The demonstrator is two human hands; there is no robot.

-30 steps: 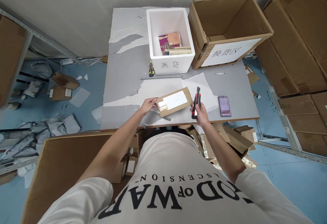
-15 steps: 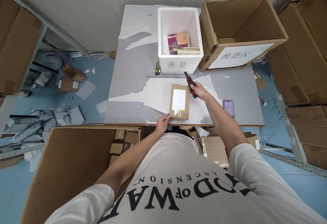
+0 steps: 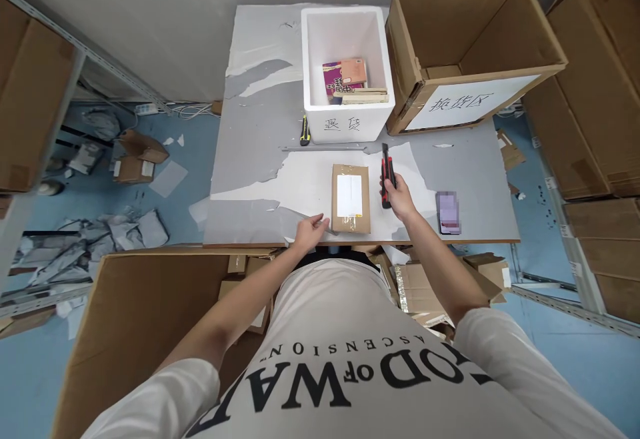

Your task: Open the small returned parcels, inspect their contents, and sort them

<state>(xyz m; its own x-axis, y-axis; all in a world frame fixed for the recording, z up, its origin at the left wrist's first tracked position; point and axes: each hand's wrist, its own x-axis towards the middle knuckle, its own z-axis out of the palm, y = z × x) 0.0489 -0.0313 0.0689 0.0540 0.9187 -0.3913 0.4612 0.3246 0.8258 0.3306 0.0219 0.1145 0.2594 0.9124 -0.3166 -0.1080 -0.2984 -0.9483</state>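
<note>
A small cardboard parcel [image 3: 351,224] with a white label and clear tape lies flat at the table's front edge. My left hand [image 3: 309,232] is just left of its lower left corner, fingers stretched out and holding nothing. To the parcel's right, my right hand [image 3: 400,197] is wrapped round a red and black utility knife [image 3: 387,175], which points away from me and is apart from the parcel. A second utility knife, yellow and black [image 3: 305,131], lies beside the white foam box [image 3: 345,125].
Several books [image 3: 345,79] lie inside the foam box. A large open cardboard box [image 3: 407,82] with a handwritten sign stands right of it. A phone [image 3: 449,212] lies at the table's right front. Another big carton [image 3: 145,332] stands below the table's left edge.
My right hand has moved the utility knife rightward, away from the parcel, and turned it more upright in view. My left hand has come off the parcel's corner, slightly to the left.
</note>
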